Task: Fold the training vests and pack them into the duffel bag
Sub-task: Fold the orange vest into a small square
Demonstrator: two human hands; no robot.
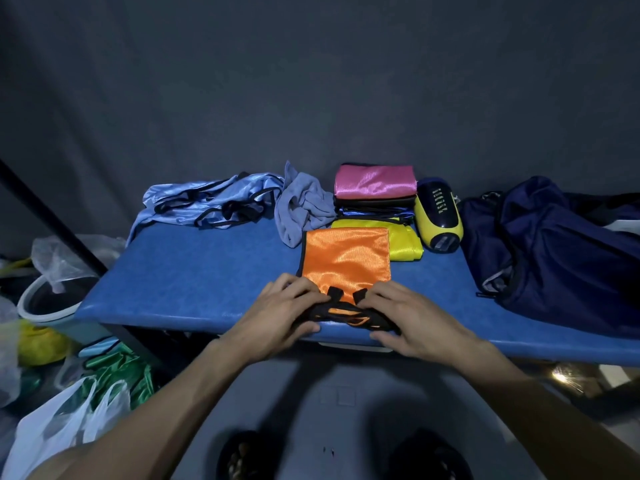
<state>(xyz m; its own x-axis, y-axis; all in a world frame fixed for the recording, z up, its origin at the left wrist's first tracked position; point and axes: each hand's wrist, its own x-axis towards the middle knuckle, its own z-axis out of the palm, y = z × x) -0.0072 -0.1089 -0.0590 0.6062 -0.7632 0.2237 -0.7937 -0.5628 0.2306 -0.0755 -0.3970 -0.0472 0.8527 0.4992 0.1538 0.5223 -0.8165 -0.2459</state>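
An orange vest point(346, 258) with black trim lies on the blue table point(194, 268), its strap end bunched at the near edge. My left hand point(280, 313) and my right hand point(405, 317) both grip that bunched strap end. Behind it sits a folded stack topped by a pink vest point(375, 181), with a yellow vest point(405, 240) beside the orange one. Unfolded light blue vests point(211, 202) sprawl at the back left. The navy duffel bag point(561, 251) slumps at the right end of the table.
A grey cloth point(301, 209) lies crumpled between the blue vests and the stack. A yellow and dark speaker point(438, 216) stands by the bag. Left of the table on the floor are a bucket point(48, 306), plastic bags point(52, 420) and green fabric point(121, 372).
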